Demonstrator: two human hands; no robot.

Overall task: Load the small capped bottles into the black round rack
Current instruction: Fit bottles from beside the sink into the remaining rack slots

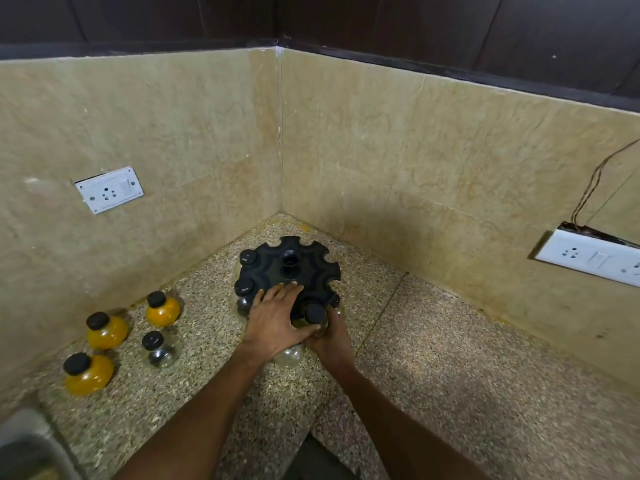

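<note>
black round rack (294,271) in counter (450,358) corner, two capped bottles seated on its left | left hand (273,323) flat, fingers spread on rack top | right hand (330,341) grips capped bottle (315,315) at near slot | four bottles (104,330) loose at left, three orange-filled

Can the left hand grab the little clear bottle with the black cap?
Probably yes: the clear black-capped bottle stands alone on the speckled stone counter, nothing between. But the left hand now rests on the black round rack.
</note>
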